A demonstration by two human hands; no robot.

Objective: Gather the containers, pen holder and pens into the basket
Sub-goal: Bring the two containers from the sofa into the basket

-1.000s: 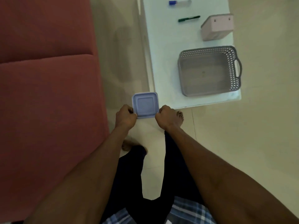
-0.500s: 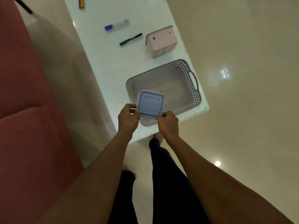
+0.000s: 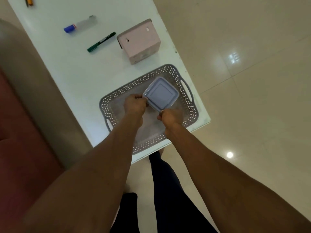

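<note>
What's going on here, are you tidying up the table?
A person holds a square blue-lidded container with both hands, left hand and right hand, over the grey basket. Still out on the white table: a pink pen holder, a green pen and a blue-capped marker.

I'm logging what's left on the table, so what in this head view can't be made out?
- Orange pen: cut off by the top edge.
- Basket floor: partly hidden by the left hand, right hand and blue container.
- Whether the container touches the floor: hidden.
- Pink pen holder: contents not visible.
</note>
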